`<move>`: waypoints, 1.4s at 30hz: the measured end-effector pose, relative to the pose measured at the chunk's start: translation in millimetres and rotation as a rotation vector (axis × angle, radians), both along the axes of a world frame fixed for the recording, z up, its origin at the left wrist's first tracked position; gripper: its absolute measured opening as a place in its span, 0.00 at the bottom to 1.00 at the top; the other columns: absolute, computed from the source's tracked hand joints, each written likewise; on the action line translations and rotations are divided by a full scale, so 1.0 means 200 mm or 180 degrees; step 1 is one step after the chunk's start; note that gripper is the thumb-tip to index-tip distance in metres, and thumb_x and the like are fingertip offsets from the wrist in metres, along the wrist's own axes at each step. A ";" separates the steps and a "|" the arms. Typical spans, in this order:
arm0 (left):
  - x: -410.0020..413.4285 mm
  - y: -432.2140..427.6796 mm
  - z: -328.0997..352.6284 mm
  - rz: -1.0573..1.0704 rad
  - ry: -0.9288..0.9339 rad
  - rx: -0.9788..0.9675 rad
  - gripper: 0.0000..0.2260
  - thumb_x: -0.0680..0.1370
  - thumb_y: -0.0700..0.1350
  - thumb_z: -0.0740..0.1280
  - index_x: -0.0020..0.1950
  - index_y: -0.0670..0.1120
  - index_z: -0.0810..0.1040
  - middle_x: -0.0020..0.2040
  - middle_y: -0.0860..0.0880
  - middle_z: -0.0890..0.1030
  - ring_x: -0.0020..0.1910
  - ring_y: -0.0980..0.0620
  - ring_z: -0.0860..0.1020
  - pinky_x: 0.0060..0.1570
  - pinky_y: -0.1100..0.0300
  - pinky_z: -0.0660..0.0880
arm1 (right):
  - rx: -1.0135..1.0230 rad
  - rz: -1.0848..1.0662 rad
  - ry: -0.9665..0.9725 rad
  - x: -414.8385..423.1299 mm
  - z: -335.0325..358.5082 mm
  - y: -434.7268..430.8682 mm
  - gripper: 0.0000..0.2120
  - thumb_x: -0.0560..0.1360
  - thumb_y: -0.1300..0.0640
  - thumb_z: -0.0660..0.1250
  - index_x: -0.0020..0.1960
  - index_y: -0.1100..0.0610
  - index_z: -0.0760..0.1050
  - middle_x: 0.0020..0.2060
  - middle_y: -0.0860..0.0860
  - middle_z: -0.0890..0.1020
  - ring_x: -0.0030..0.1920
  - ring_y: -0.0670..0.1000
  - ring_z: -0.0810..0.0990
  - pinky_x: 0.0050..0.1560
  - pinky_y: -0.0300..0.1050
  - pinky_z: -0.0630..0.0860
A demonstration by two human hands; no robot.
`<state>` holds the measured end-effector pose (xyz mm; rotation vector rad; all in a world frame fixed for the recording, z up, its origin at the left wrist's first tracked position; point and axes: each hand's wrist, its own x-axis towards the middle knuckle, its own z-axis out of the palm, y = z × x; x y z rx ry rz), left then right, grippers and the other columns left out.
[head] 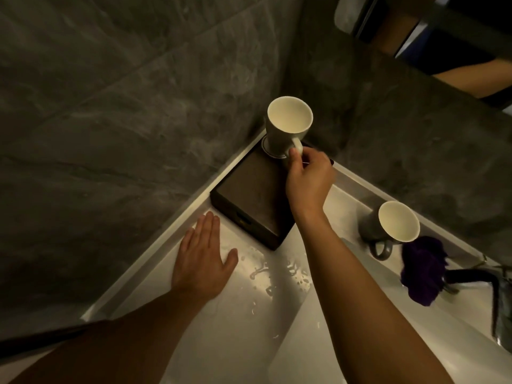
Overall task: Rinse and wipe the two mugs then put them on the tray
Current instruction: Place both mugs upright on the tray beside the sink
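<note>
My right hand (307,176) pinches the first mug's (285,128) handle, setting it on the tray (249,189), seemingly touching down; my left hand (203,261) lies flat and empty; the second mug (390,225) waits by the sink.

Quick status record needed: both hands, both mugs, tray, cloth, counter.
right hand: pinching the handle of mug 1
left hand: flat on the counter, holding nothing
mug 1: upright, at the tray's far corner, on a round coaster
mug 2: off the tray, on the ledge right of it, upright
tray: dark, in the wall corner
cloth: purple, bunched beside mug 2
counter: white, water drops
</note>
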<state>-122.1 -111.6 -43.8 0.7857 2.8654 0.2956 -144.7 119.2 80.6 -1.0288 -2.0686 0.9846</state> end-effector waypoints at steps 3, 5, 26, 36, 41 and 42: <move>0.00 0.00 0.00 0.0004 0.0004 0.0008 0.39 0.79 0.64 0.53 0.85 0.44 0.54 0.85 0.45 0.55 0.84 0.48 0.54 0.81 0.49 0.54 | 0.0023 0.0019 -0.0044 -0.04 -0.02 0.00 0.13 0.81 0.49 0.66 0.54 0.55 0.85 0.43 0.49 0.84 0.45 0.49 0.80 0.48 0.52 0.80; 0.00 0.00 0.00 -0.0001 -0.0012 0.0018 0.40 0.79 0.64 0.53 0.85 0.44 0.53 0.85 0.45 0.55 0.84 0.48 0.53 0.81 0.50 0.54 | -0.0019 0.0026 -0.0079 -0.05 -0.03 -0.01 0.14 0.81 0.48 0.65 0.54 0.55 0.85 0.44 0.50 0.84 0.45 0.49 0.80 0.48 0.52 0.81; -0.01 0.01 0.01 -0.0046 -0.0057 0.0014 0.40 0.79 0.65 0.52 0.85 0.44 0.51 0.86 0.45 0.53 0.84 0.49 0.52 0.82 0.50 0.53 | -0.0173 0.0208 -0.0116 -0.05 0.02 -0.08 0.16 0.77 0.46 0.72 0.56 0.58 0.83 0.49 0.51 0.85 0.46 0.46 0.81 0.43 0.31 0.72; -0.02 0.01 0.03 -0.0034 0.0000 -0.0132 0.40 0.79 0.65 0.51 0.85 0.44 0.51 0.86 0.45 0.53 0.84 0.48 0.52 0.82 0.50 0.50 | 0.0241 -0.0388 -0.0176 0.59 -0.05 -0.04 0.14 0.77 0.46 0.71 0.54 0.55 0.80 0.48 0.49 0.81 0.44 0.45 0.78 0.44 0.37 0.75; -0.01 0.02 0.04 -0.0014 0.0007 -0.0138 0.38 0.81 0.63 0.56 0.85 0.44 0.52 0.85 0.44 0.55 0.84 0.46 0.55 0.81 0.48 0.53 | 0.0270 -0.1011 -0.0410 0.96 -0.14 0.07 0.15 0.77 0.50 0.72 0.56 0.59 0.76 0.50 0.50 0.75 0.49 0.53 0.78 0.49 0.48 0.76; -0.01 0.02 0.05 -0.0010 0.0020 -0.0142 0.38 0.80 0.63 0.56 0.85 0.44 0.53 0.85 0.44 0.55 0.84 0.45 0.55 0.81 0.47 0.54 | 0.0204 -0.1096 -0.0518 0.99 -0.16 0.09 0.16 0.78 0.50 0.72 0.58 0.60 0.76 0.51 0.52 0.75 0.49 0.53 0.77 0.50 0.47 0.75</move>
